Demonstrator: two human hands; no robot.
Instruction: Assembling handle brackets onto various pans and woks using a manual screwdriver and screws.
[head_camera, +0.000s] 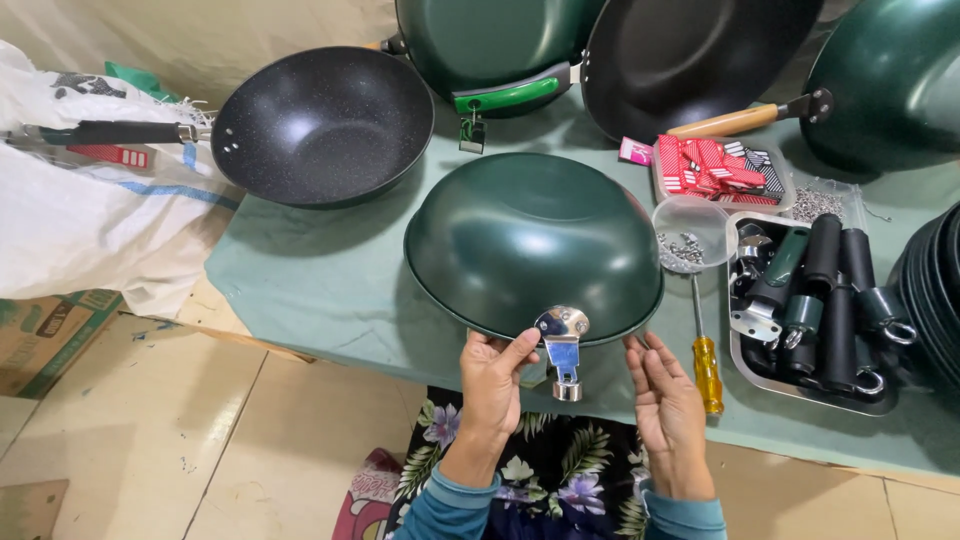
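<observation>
With the upside-down green wok at the bench's near edge, my left hand pinches its metal handle bracket. My right hand hovers beside, fingers loosely spread, empty. Looks like handle-fitting; next likely needs the yellow screwdriver.

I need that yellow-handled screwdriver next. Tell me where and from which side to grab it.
Grip the yellow handle of the screwdriver, coming from above with the right hand, which is beside it. The handle lies nearest the table edge; the thin shaft points away, toward the clear cup of screws.
</observation>
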